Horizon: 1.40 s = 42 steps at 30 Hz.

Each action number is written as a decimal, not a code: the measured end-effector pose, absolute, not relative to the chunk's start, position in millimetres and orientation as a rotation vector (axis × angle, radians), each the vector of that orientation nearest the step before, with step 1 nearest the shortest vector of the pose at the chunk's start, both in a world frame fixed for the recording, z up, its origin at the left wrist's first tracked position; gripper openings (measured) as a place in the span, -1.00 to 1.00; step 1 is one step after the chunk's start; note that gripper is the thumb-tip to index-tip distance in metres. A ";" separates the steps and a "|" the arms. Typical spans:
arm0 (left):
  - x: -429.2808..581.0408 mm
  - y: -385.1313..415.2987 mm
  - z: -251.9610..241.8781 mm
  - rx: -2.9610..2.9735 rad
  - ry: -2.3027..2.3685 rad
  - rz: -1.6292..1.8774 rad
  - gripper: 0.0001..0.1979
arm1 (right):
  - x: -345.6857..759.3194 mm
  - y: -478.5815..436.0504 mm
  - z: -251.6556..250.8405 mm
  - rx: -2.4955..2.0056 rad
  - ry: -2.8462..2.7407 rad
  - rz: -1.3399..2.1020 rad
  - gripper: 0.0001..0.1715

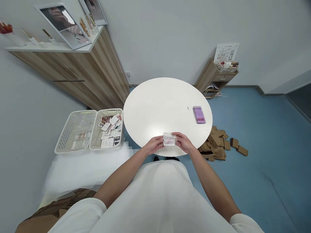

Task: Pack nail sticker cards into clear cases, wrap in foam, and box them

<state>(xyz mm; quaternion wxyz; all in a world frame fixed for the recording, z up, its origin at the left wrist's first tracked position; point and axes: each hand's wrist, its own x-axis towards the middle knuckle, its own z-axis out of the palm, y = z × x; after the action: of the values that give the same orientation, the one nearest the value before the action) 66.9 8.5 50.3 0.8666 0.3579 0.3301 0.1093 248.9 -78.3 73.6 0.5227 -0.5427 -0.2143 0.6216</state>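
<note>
A small clear plastic case (169,139) with pink pieces inside is held over the near edge of the round white table (160,106). My left hand (154,144) grips its left end and my right hand (184,142) grips its right end, fingers curled on it. A purple flat object (199,114) lies on the table to the right, with a small dark thin item (188,108) just left of it.
Two white baskets stand at my left: one (75,130) with clear cases, one (109,130) with several printed cards. A pile of brown cardboard boxes (218,144) lies on the blue floor at the right. A wooden cabinet (80,64) and a small shelf unit (216,77) stand by the wall.
</note>
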 end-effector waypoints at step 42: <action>136.5 -37.4 47.5 1.099 1.006 0.488 -0.57 | 285.4 -88.1 55.0 -1.421 -0.421 1.396 -0.48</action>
<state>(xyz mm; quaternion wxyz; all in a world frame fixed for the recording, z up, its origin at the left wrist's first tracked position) 136.5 -37.4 47.5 0.7083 0.4948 0.4530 0.2199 285.4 -88.1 55.0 0.5252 -0.5938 -0.1758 0.5837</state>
